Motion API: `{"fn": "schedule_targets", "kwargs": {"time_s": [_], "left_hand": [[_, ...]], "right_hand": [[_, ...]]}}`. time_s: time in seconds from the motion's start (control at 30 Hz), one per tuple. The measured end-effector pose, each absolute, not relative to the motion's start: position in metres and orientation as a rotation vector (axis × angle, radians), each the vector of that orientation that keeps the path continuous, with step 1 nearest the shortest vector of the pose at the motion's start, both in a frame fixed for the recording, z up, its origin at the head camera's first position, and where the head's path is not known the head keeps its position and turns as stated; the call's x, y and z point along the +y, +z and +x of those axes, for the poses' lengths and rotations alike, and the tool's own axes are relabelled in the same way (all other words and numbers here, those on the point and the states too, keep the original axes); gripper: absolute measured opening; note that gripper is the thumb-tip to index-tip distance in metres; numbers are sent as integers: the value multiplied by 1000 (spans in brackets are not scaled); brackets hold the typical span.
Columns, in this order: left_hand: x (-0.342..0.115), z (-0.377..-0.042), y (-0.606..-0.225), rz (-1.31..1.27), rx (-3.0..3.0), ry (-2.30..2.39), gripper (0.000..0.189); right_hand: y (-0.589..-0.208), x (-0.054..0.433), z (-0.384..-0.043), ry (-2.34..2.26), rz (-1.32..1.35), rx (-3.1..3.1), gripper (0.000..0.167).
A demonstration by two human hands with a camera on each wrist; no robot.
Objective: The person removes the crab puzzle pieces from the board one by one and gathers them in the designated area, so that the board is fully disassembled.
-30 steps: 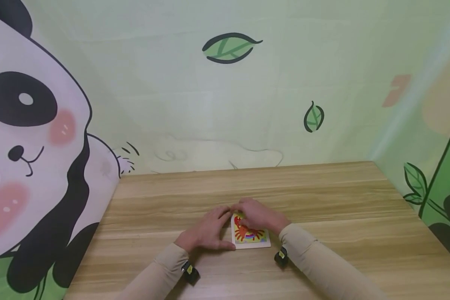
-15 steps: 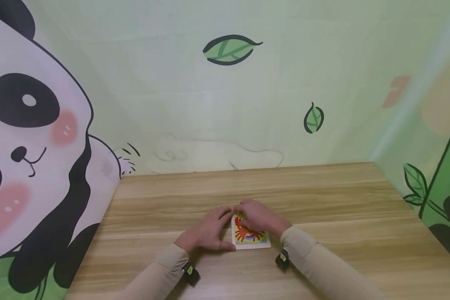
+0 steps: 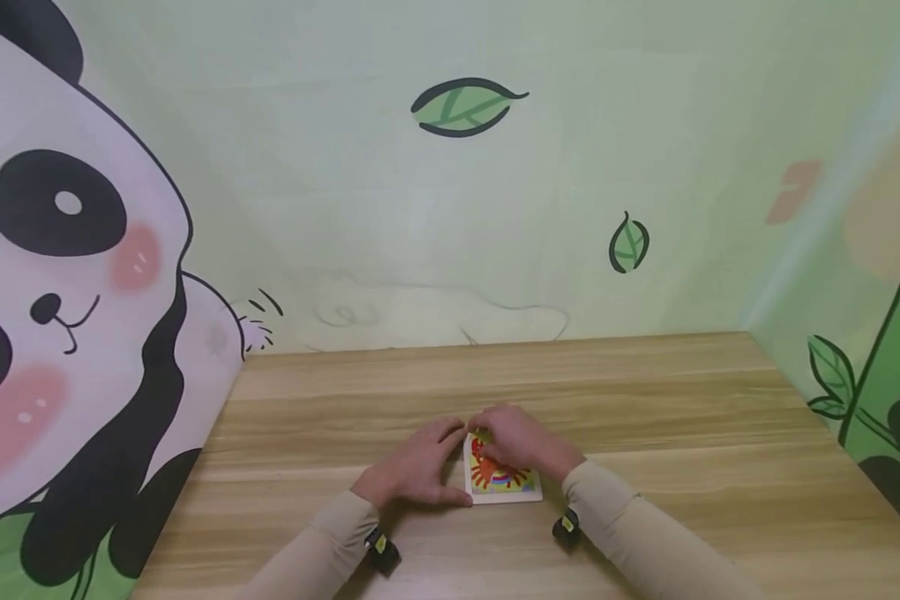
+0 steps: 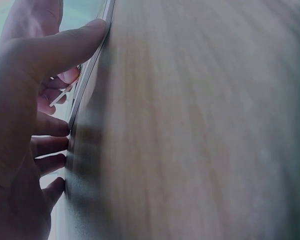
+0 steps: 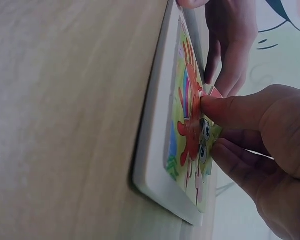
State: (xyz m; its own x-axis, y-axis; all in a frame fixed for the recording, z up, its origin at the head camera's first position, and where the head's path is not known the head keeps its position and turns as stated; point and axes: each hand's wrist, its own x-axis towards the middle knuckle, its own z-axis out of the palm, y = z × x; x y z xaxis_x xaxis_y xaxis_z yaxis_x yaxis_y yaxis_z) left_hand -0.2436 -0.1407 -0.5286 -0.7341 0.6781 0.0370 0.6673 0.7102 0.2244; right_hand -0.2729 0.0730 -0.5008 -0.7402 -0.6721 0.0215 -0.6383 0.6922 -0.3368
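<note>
A crab jigsaw puzzle in a white frame point(image 3: 506, 501) lies flat on the table. My left hand point(image 3: 412, 468) rests along its left side, thumb at the near corner and fingers spread toward the far one. Over the puzzle's far left part, my right hand point(image 3: 521, 437) pinches a small puzzle piece point(image 5: 216, 93) between thumb and fingers. The piece's thin pale edge point(image 4: 58, 98) shows tilted up in the left wrist view. Cartoon eyes and the orange crab point(image 5: 191, 120) show near the right thumb; the right hand covers the picture's upper part in the head view.
The wood-grain table point(image 3: 330, 400) runs back to a pale green wall cloth point(image 3: 330, 208) printed with leaves. A large printed panda point(image 3: 82, 292) is on the left side. Each sleeved wrist carries a small black camera point(image 3: 566, 529).
Both hands stay in nearly the same place on the puzzle, the right still pinching at its far left part. The head view has tilted slightly, so everything sits a little lower.
</note>
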Motion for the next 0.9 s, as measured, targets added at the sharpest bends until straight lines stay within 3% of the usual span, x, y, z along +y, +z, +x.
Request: {"fn": "schedule_targets", "kwargs": {"time_s": [0.9], "left_hand": [[-140,-246,-532,1120,2870,330,105]], "right_hand": [[-503,73,-273,-511,-1061,2816,33]]}}
